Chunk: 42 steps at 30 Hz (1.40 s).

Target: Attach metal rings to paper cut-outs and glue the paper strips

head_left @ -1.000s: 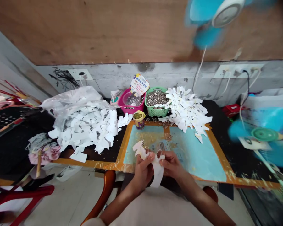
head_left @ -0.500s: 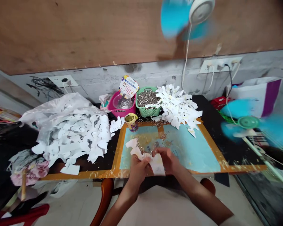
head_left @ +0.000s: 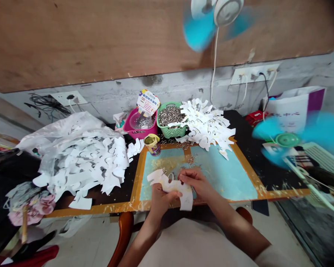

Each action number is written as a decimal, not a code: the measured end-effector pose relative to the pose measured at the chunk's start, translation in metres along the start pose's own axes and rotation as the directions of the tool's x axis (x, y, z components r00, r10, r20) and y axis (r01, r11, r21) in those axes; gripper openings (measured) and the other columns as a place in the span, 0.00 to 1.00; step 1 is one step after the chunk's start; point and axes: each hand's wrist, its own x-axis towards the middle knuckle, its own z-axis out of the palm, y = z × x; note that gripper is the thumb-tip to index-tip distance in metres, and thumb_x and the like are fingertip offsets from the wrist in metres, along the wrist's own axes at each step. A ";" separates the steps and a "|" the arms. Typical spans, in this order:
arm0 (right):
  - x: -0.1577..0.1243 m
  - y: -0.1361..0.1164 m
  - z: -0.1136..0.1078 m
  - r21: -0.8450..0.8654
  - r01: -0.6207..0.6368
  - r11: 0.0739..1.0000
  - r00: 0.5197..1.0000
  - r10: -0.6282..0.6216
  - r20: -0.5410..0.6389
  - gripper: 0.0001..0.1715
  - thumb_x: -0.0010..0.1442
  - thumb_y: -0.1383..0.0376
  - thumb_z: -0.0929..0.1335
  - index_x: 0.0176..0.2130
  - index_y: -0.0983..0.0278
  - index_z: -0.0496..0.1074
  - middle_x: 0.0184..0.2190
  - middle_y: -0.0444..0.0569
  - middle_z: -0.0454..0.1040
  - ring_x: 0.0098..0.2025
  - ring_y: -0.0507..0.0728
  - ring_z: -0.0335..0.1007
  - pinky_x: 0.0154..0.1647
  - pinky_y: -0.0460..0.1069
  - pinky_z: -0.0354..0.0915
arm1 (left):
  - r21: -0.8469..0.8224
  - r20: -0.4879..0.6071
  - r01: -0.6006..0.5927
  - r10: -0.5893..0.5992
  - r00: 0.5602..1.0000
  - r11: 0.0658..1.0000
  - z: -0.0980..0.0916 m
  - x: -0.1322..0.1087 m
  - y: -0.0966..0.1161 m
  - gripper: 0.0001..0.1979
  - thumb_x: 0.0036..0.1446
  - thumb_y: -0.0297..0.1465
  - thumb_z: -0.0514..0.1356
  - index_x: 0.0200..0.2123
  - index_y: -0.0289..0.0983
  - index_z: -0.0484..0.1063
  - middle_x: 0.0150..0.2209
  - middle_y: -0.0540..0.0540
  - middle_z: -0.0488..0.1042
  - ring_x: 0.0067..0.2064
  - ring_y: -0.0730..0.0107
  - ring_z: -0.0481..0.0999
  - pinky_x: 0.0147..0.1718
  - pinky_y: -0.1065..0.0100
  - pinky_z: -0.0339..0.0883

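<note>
A dark worktable (head_left: 256, 126) carries a blue mat (head_left: 228, 178) with an orange border, right in front of the person. On the left of the table a big heap of white paper cut-outs (head_left: 83, 163) spills over a crumpled clear plastic bag (head_left: 61, 128). A smaller heap of the same shapes (head_left: 207, 126) lies at the far edge of the mat, some with rings already in them.

Between the heaps stand two small baskets, touching side by side. The green basket (head_left: 171, 132) is filled to the rim with small metal split rings (head_left: 168, 115). The pink basket (head_left: 140, 132) holds a clear plastic tub and a printed card that stands up out of it.

The white paper cut-out (head_left: 169, 184) in hand hovers over the near edge of the mat. The left hand (head_left: 159, 198) clasps it from below, thumb across its face. The right hand (head_left: 197, 181) has its fingertips pressed together on the upper edge beside a ring. Two rings (head_left: 167, 173) stick up from that edge. The sheet looks light and thin, likely to crease or tear at the ring holes, so it is best taken by the broad middle.

A small yellow cup (head_left: 153, 144) stands at the mat's far left corner; its contents cannot be made out. A few loose rings (head_left: 192, 159) lie on the mat.
</note>
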 end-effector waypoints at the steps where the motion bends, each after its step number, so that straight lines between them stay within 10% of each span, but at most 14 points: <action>1: 0.000 0.003 -0.001 0.029 -0.002 1.000 0.999 0.003 -0.032 0.23 0.62 0.51 0.68 0.24 0.64 0.68 0.22 0.41 0.63 0.25 0.50 0.54 0.26 0.46 0.51 | -0.021 0.032 -0.008 0.008 0.999 1.000 0.000 0.000 0.001 0.15 0.32 0.32 0.75 0.20 0.33 0.73 0.18 0.50 0.72 0.20 0.74 0.68 0.20 0.73 0.62; 5: -0.007 -0.014 -0.002 -0.202 0.126 0.971 0.987 -0.143 -0.073 0.17 0.66 0.54 0.65 0.33 0.62 0.74 0.29 0.46 0.73 0.31 0.53 0.64 0.32 0.48 0.59 | -0.083 0.077 -0.044 0.050 0.996 0.996 -0.003 0.001 0.001 0.15 0.32 0.35 0.74 0.21 0.33 0.75 0.19 0.49 0.71 0.23 0.72 0.67 0.23 0.72 0.62; 11: -0.008 -0.084 -0.004 -0.454 0.420 0.786 0.907 -0.349 0.236 0.14 0.71 0.59 0.59 0.45 0.58 0.72 0.43 0.51 0.77 0.39 0.55 0.70 0.41 0.51 0.63 | 0.023 0.072 -0.091 0.089 0.993 0.996 -0.020 0.007 -0.018 0.16 0.39 0.40 0.73 0.27 0.34 0.79 0.24 0.45 0.76 0.28 0.65 0.73 0.28 0.69 0.68; 18: 0.117 -0.144 -0.073 -0.403 0.587 0.702 0.757 -0.653 -0.034 0.16 0.66 0.50 0.64 0.38 0.59 0.71 0.41 0.48 0.72 0.46 0.57 0.69 0.45 0.52 0.64 | 0.129 0.036 -0.078 0.074 0.997 0.989 -0.031 0.005 -0.032 0.25 0.50 0.43 0.69 0.50 0.38 0.74 0.41 0.41 0.78 0.42 0.57 0.78 0.32 0.67 0.72; 20: 0.159 -0.148 -0.101 -0.457 0.543 0.704 0.733 -0.664 -0.150 0.15 0.65 0.52 0.63 0.38 0.60 0.70 0.41 0.48 0.72 0.42 0.56 0.69 0.42 0.51 0.65 | 0.148 -0.042 -0.080 0.087 0.995 0.986 -0.032 0.002 -0.034 0.26 0.52 0.45 0.67 0.51 0.39 0.73 0.43 0.41 0.77 0.45 0.56 0.78 0.31 0.68 0.71; 25: 0.202 -0.116 -0.156 -0.641 -0.052 0.766 0.767 -0.380 -0.517 0.10 0.60 0.60 0.66 0.34 0.64 0.72 0.35 0.53 0.75 0.43 0.60 0.69 0.46 0.55 0.64 | 0.085 -0.034 0.009 -0.006 0.999 0.996 -0.039 -0.002 -0.042 0.29 0.48 0.47 0.70 0.51 0.41 0.73 0.49 0.40 0.77 0.42 0.57 0.80 0.32 0.65 0.74; 31: 0.171 -0.075 -0.167 -0.609 -0.132 0.782 0.710 -0.354 -0.609 0.25 0.54 0.59 0.69 0.50 0.67 0.70 0.54 0.64 0.71 0.59 0.68 0.62 0.56 0.59 0.59 | -0.016 0.027 0.050 -0.050 0.998 0.999 -0.045 0.003 -0.047 0.25 0.48 0.48 0.69 0.44 0.37 0.76 0.47 0.39 0.78 0.48 0.55 0.79 0.49 0.58 0.72; 36: 0.084 -0.055 -0.137 -0.434 -0.046 0.899 0.832 -0.206 -0.515 0.32 0.64 0.44 0.58 0.45 0.65 0.74 0.44 0.59 0.76 0.42 0.60 0.73 0.41 0.54 0.67 | 0.011 -0.012 0.010 -0.010 1.000 1.000 -0.041 0.006 -0.047 0.22 0.48 0.44 0.71 0.42 0.37 0.78 0.45 0.41 0.79 0.46 0.57 0.78 0.48 0.60 0.71; 38: 0.038 -0.047 -0.116 0.053 -0.043 0.998 0.957 0.057 -0.284 0.36 0.64 0.41 0.57 0.48 0.65 0.74 0.39 0.56 0.76 0.35 0.57 0.71 0.37 0.54 0.67 | 0.053 -0.014 -0.036 0.037 0.999 0.998 -0.030 0.010 -0.041 0.19 0.50 0.43 0.70 0.41 0.38 0.79 0.43 0.41 0.79 0.46 0.58 0.77 0.49 0.61 0.70; 42: -0.034 -0.034 -0.076 0.581 -0.114 0.806 0.983 0.176 -0.051 0.34 0.64 0.43 0.59 0.54 0.63 0.72 0.26 0.46 0.70 0.24 0.53 0.60 0.28 0.50 0.59 | 0.118 0.058 -0.230 0.224 0.973 0.966 0.013 0.020 -0.012 0.14 0.53 0.41 0.67 0.38 0.38 0.81 0.42 0.42 0.79 0.47 0.60 0.76 0.50 0.64 0.67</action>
